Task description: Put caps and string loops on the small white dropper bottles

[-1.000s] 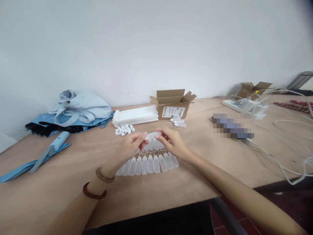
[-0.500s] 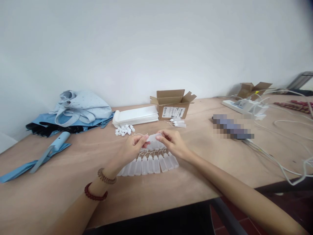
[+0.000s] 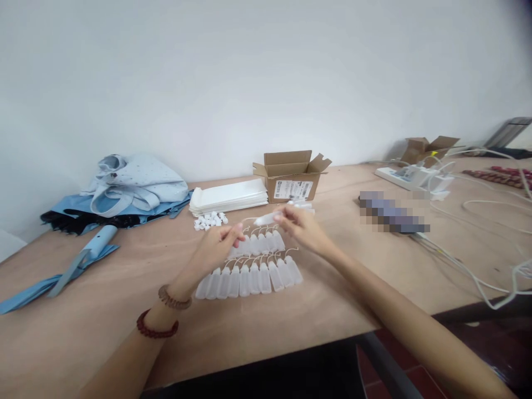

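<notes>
My right hand [image 3: 297,224] pinches the base end of a small frosted plastic bottle [image 3: 265,219] between thumb and fingers. The bottle lies nearly level in the air, white cap to the left. From its cap a thin cream string [image 3: 248,219] runs to my left hand [image 3: 218,244], whose thumb and forefinger are closed at the string's end. Beneath both hands, similar bottles with strings lie in two rows, a back row [image 3: 266,241] and a front row [image 3: 254,279]. Part of the back row is hidden by my left hand.
Behind are white caps [image 3: 210,220], a stack of white envelopes [image 3: 230,195], an open carton [image 3: 291,185] and a few more bottles [image 3: 302,205]. A light blue bag [image 3: 139,183] and umbrella [image 3: 100,241] lie left. A blurred-out device [image 3: 393,213], cables and a power strip [image 3: 394,178] lie right.
My hands have moved apart. The bottle has risen slightly with my right hand, while my left fingers have come off its cap end and moved left and down. More of the back row shows.
</notes>
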### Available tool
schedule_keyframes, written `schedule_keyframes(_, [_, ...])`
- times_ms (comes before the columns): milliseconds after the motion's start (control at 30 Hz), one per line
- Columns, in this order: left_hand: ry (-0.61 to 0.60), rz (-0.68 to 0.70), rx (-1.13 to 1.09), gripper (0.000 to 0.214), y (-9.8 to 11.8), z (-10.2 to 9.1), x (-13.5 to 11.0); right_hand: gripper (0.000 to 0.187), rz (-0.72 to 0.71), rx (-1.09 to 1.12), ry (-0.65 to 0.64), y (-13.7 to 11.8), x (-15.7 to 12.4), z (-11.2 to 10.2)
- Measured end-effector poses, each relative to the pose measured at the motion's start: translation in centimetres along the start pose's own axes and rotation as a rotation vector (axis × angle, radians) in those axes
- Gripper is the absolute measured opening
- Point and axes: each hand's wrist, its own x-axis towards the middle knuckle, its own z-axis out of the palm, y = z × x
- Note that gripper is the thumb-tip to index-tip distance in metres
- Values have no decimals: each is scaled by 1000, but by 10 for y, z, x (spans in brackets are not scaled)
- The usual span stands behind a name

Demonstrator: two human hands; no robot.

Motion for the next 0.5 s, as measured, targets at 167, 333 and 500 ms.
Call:
schedule_keyframes(167, [244, 33, 434, 28, -50, -25, 16, 14, 88, -273, 163, 37, 15, -43])
schedule_keyframes(333, [267, 26, 571, 27, -87, -31, 27, 17, 285, -370, 148, 59, 19, -66])
schedule_keyframes(500, [317, -54, 586, 32, -97, -40, 29, 15, 388, -359, 56, 63, 18, -75])
